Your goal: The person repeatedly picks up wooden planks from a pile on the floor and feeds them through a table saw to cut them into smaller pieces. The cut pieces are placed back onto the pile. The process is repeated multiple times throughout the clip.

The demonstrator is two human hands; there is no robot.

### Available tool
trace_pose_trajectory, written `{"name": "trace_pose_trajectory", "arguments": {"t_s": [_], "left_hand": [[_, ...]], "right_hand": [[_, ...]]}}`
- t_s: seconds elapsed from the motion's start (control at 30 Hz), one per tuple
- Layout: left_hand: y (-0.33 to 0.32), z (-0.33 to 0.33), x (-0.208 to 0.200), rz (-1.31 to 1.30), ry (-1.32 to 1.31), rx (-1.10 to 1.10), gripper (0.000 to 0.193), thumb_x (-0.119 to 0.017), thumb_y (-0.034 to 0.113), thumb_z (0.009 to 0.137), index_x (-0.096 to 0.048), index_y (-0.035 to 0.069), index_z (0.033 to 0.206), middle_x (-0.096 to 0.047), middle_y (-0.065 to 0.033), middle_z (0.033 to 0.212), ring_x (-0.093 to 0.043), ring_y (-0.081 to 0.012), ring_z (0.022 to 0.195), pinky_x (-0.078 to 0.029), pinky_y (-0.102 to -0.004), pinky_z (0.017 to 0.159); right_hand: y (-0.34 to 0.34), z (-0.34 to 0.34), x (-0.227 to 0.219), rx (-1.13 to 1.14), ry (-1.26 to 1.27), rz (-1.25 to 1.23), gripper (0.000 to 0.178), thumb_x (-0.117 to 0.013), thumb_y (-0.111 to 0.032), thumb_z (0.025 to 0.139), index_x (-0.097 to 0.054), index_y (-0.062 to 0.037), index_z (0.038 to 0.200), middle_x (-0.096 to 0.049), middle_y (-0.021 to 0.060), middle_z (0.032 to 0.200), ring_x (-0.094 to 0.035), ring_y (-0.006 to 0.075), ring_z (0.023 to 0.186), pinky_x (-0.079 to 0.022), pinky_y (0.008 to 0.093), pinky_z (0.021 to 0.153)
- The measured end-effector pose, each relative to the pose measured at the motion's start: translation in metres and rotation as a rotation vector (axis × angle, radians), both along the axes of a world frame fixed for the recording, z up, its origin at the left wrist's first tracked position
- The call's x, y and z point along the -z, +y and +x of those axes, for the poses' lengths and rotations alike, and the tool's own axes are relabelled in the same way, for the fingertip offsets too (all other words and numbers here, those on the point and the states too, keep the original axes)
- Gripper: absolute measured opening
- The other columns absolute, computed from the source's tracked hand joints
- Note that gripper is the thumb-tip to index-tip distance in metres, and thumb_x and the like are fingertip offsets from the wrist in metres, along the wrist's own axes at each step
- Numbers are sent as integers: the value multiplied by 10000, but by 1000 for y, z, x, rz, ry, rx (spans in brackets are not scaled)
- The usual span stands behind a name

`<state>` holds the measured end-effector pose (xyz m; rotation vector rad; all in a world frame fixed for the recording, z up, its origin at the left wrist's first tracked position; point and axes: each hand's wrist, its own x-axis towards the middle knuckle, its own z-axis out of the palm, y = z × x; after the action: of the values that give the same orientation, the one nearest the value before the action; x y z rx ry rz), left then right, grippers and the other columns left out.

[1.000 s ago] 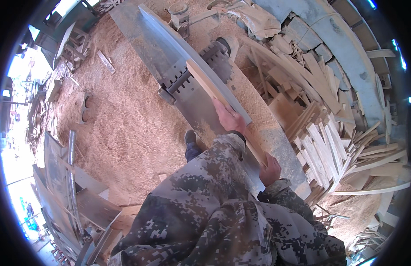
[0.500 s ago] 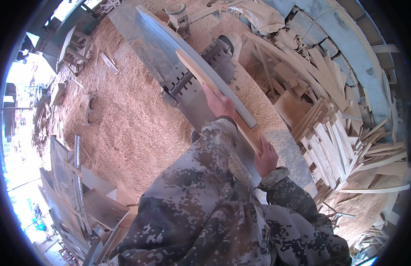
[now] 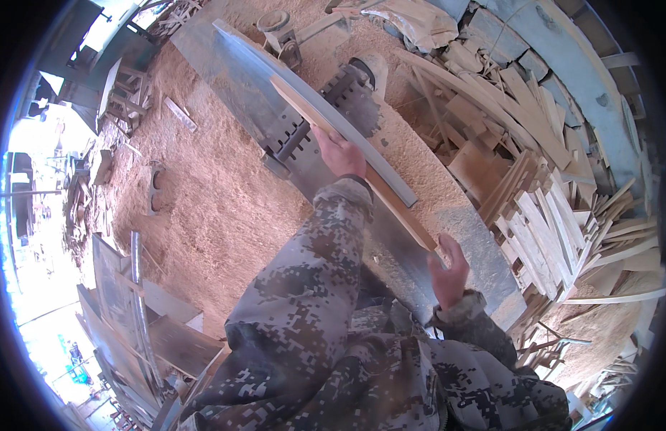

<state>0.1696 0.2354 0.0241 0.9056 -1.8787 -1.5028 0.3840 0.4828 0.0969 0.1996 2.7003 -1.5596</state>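
A long, narrow wooden strip (image 3: pixel 398 207) lies on the metal bed (image 3: pixel 229 93) of a planing machine, along its straight grey fence (image 3: pixel 372 149). My left hand (image 3: pixel 340 154) is closed over the strip near its middle. Ahead of that hand, the strip's far end reaches past the toothed cutter gap (image 3: pixel 291 138). At the strip's near end is my right hand (image 3: pixel 451 276), its thumb and fingers apart. Whether a fingertip still touches the wood I cannot tell.
Sawdust and shavings (image 3: pixel 204 237) cover the floor on the left. Offcuts and pale wooden slats (image 3: pixel 538 248) are heaped to the right of the machine. Boards and sheets (image 3: pixel 132 309) lean at the lower left. Brickwork (image 3: pixel 498 36) stands at the upper right.
The strip has slid forward along the fence, with my left hand moving forward on it. My right hand has loosened from the strip's near end and shifted slightly right, fingers spreading.
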Motion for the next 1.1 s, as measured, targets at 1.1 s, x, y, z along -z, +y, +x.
{"name": "trace_pose_trajectory", "arguments": {"t_s": [1.1], "left_hand": [[-120, -97, 3, 34, 3, 24, 536, -365, 147, 1133, -366, -95, 1611, -472, -335, 1594, -509, -448, 1455, -437, -472, 1186]], "right_hand": [[-101, -51, 2, 62, -381, -868, 691, -709, 36, 971, -393, 137, 1578, -441, 270, 1646, -379, 359, 1578, -287, 459, 1315]]}}
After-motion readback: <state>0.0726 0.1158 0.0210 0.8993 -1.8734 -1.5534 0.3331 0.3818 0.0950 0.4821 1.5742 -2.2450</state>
